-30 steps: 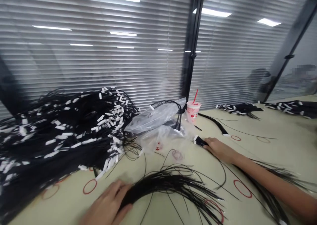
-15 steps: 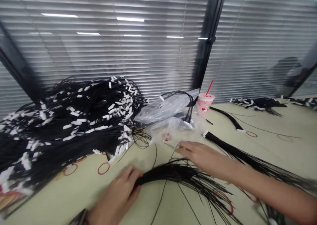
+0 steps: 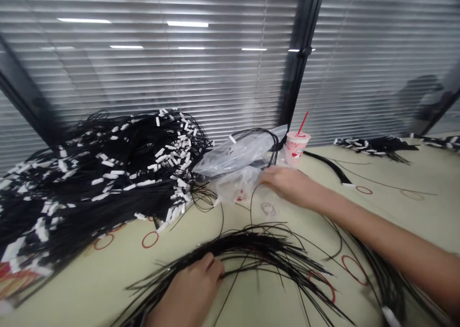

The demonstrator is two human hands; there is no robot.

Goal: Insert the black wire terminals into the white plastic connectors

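Note:
My left hand (image 3: 192, 288) is closed around a bundle of thin black wires (image 3: 247, 244) at the bottom middle. Loose wire ends fan out on both sides of it. My right hand (image 3: 285, 185) is reached forward beside the clear plastic bag (image 3: 237, 159), its fingers pinched together. A single black wire (image 3: 251, 207) runs up from the bundle to those fingertips. The tips are partly hidden against the bag. Looped black wires (image 3: 276, 147) lie over the bag, just above my right hand.
A large heap of black cables with white connectors (image 3: 118, 173) fills the left. A pink cup with a red straw (image 3: 296, 147) stands behind my right hand. Red rings (image 3: 150, 239) lie on the pale table (image 3: 406, 216). More wire bundles (image 3: 377, 147) rest at the right, before the blinds.
My right hand has moved forward toward the bag with the wire trailing from it. My left hand has shifted right along the bundle, and wire ends now show at its left.

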